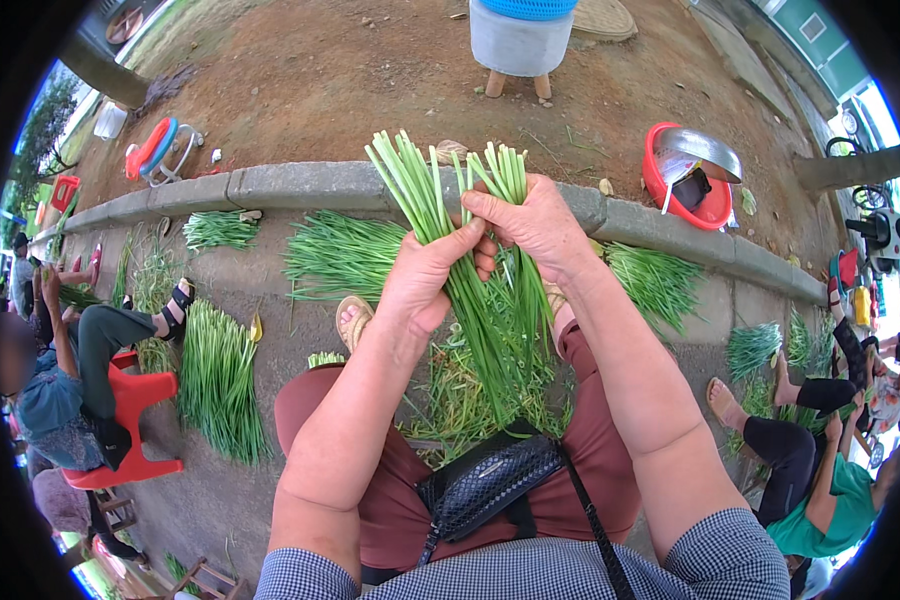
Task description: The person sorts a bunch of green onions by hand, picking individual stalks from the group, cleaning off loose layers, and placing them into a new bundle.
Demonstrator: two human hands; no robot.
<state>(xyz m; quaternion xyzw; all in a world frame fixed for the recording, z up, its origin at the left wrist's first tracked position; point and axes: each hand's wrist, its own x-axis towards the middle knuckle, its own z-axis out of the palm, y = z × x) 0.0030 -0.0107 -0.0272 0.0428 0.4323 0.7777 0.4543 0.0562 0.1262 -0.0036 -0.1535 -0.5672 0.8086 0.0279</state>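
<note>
My left hand [432,265] is wrapped round a bunch of garlic chives [410,185], its pale cut ends pointing up and away from me. My right hand [530,225] grips a smaller bunch of chives [507,172] close beside it, thumb and fingers closed on the stalks. The two hands nearly touch, and a few stalks stand between them. Long green leaves [485,330] hang from both bunches between my knees. Below them lies a heap of loose, partly yellowed trimmings [450,395] on the ground. Some fingertips are hidden behind the stalks.
Chive piles lie by the stone kerb [310,186], including one pile [345,255] left and another [650,283] right. A larger pile [220,380] lies near a red stool [140,400] with a seated person. A red basin [705,200] stands beyond the kerb. Other people sit at right.
</note>
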